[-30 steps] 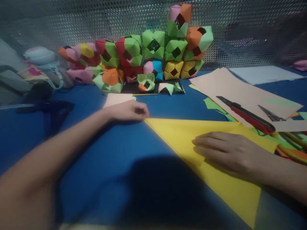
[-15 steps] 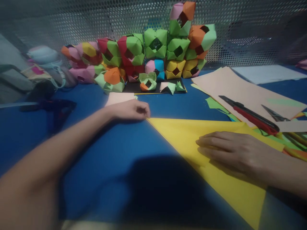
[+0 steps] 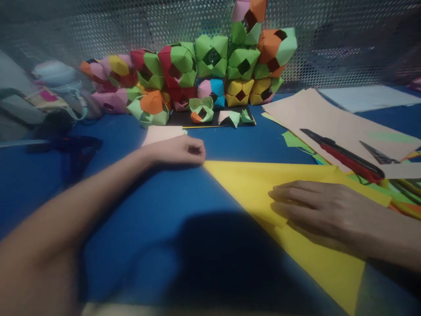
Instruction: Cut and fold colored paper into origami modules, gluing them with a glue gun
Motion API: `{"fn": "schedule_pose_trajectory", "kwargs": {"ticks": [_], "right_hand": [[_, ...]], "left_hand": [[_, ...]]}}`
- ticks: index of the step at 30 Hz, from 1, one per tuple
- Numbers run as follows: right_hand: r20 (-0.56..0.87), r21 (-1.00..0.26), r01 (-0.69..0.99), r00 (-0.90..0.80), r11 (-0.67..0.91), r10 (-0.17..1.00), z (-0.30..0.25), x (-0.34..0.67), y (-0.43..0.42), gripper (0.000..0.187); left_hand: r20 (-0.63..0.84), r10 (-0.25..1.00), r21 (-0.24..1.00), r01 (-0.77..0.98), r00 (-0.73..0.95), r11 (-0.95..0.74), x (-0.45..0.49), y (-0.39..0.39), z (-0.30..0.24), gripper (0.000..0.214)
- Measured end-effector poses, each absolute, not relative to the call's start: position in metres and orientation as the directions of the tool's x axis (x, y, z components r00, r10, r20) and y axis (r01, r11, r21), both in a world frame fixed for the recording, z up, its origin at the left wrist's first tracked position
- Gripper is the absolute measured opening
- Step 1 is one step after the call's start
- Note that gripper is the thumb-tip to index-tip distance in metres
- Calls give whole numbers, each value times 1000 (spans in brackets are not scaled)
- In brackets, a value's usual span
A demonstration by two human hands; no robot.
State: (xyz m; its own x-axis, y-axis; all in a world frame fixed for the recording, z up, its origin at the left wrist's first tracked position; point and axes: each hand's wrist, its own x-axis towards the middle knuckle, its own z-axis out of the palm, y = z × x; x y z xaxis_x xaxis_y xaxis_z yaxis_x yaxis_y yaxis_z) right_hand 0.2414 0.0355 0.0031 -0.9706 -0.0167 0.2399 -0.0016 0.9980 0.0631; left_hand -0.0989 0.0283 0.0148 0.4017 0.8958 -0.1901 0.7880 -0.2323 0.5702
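Observation:
A large sheet of yellow paper (image 3: 243, 180) lies folded on the blue table, its long slanted edge running from the left tip down to the lower right. My left hand (image 3: 180, 150) is curled closed at that left tip, gripping the corner; its fingertips are partly hidden. On the folded part rests my right hand (image 3: 315, 208), palm down with fingers stretched out, pressing on the paper. The right hand's thumb is hidden beneath it. Just behind my left wrist sits a small stack of pale paper (image 3: 162, 133).
Folded paper blocks (image 3: 212, 57) in many colours are stacked along the perforated metal screen (image 3: 158, 22). At right, a red and black box cutter (image 3: 345, 156) lies on pale paper sheets (image 3: 329, 114), beside a pointed metal blade (image 3: 378, 153). A dark blue glue gun (image 3: 74, 149) lies at left.
Both hands and the yellow paper stay nearly in place. The view has shifted very slightly, and the paper blocks sit a little higher in it.

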Motion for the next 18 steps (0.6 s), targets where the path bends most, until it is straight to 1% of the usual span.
{"fn": "schedule_pose_trajectory", "kwargs": {"ticks": [6,14,18], "right_hand": [[241,107,-12,-970,994,-38,5,240,34,31],[235,124,-43,-969,991,-72,10,240,31,40],[238,119,-48,-968,992,-75,10,240,31,37]], "left_hand": [[-209,900,552,806,382,-214,-96,29,15,16],[-220,895,551,807,387,-214,-96,29,17,15],[-223,892,546,808,392,-219,-96,29,17,15]]}}
